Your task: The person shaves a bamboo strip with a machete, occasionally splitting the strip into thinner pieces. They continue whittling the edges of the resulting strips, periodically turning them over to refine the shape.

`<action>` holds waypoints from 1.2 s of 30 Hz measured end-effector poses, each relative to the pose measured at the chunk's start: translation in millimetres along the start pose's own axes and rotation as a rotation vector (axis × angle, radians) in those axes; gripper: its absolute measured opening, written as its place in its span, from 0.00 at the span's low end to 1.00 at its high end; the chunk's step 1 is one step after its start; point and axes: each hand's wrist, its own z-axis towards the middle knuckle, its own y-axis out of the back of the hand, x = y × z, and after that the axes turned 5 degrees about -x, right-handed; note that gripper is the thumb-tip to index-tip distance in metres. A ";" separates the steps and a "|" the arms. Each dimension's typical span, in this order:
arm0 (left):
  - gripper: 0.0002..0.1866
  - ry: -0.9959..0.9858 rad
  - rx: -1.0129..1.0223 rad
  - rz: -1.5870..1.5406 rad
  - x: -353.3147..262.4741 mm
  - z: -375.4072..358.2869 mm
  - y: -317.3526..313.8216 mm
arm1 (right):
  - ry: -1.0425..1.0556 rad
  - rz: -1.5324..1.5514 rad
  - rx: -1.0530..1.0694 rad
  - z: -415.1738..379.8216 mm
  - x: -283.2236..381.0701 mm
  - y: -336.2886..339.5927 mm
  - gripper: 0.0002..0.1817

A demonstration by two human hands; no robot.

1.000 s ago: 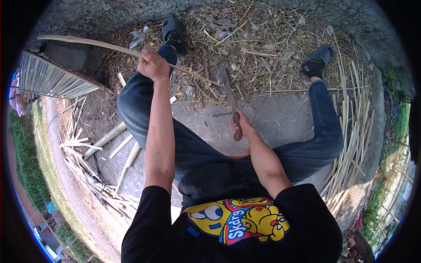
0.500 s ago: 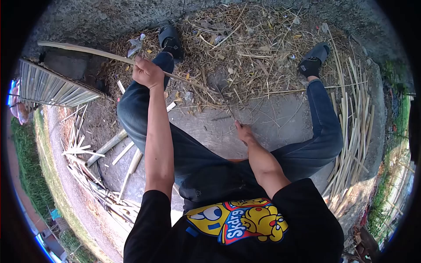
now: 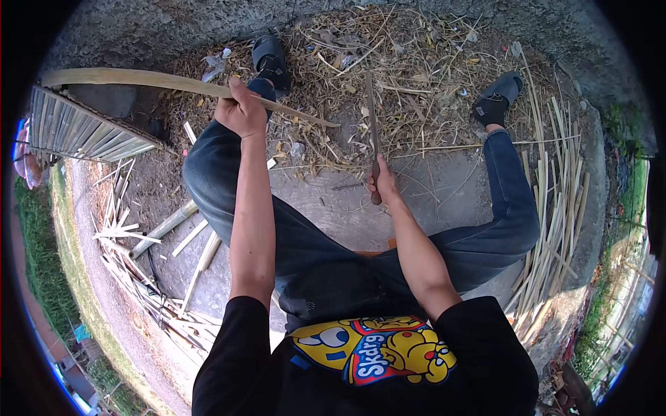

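Observation:
A long, pale bamboo strip point(image 3: 159, 80) runs from the upper left toward the middle, its right end above the shavings. My left hand point(image 3: 241, 111) is closed around it, thumb on top, near my bent knee. My right hand point(image 3: 383, 182) grips the handle of a knife point(image 3: 372, 114), whose long dark blade points up and away from me. Blade and strip are apart, with the strip's tip to the left of the blade.
Shavings point(image 3: 416, 62) cover the ground between my feet. Split bamboo strips point(image 3: 565, 187) lie at the right, and more strips point(image 3: 149, 298) with a bamboo pole point(image 3: 165, 229) at the left. A slatted bamboo panel point(image 3: 83, 132) stands upper left. A rough wall point(image 3: 173, 28) runs along the top.
The knife has swung away from the strip to point upward, and my right hand has moved up slightly. My left hand has shifted right, with the strip turned to show its broad face.

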 end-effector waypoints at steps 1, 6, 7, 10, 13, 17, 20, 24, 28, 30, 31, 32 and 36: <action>0.26 -0.055 0.009 0.082 -10.7 -2.5 -5.4 | 0.000 0.000 -0.001 -1.3 1.5 -2.5 0.35; 0.22 -0.185 -0.018 0.008 -15.3 -8.8 -32.1 | 0.056 -0.054 0.006 -11.6 6.0 -18.3 0.35; 0.22 -0.096 -0.003 0.040 -18.9 -9.9 -32.4 | 0.060 -0.053 0.006 -13.0 6.6 -21.6 0.35; 0.21 0.064 0.020 -0.062 -24.6 -6.0 -35.1 | 0.027 -0.103 -0.009 -12.4 5.8 -25.6 0.34; 0.19 0.196 0.040 -0.304 -20.4 1.1 -29.1 | 0.051 -0.145 0.022 -15.6 6.6 -28.4 0.35; 0.22 0.411 -0.064 -0.587 -50.4 16.9 -9.4 | 0.136 -0.156 0.048 -22.1 22.4 -34.1 0.34; 0.24 0.516 -0.047 -0.762 -113.5 35.0 30.6 | 0.209 -0.128 0.038 -39.4 44.3 -39.0 0.34; 0.24 0.410 0.042 -1.007 -183.0 39.6 124.7 | 0.380 -0.172 0.034 -66.8 74.9 -48.0 0.33; 0.25 0.265 -0.127 -0.963 -206.6 24.8 210.7 | 0.802 -0.602 -0.034 -108.8 104.5 -73.3 0.33; 0.27 0.230 -0.346 -0.857 -203.3 12.8 232.4 | 0.779 -0.665 0.045 -126.9 109.7 -92.4 0.32; 0.26 0.232 -0.307 -0.912 -197.1 5.9 246.5 | 0.891 -0.798 0.012 -134.2 108.6 -101.9 0.31; 0.26 0.232 -0.265 -0.973 -189.4 1.0 258.1 | 1.008 -0.932 -0.026 -140.1 110.8 -109.4 0.29; 0.25 0.305 -0.345 -0.963 -173.3 -4.8 293.1 | 1.000 -0.845 0.076 -162.6 127.0 -117.8 0.29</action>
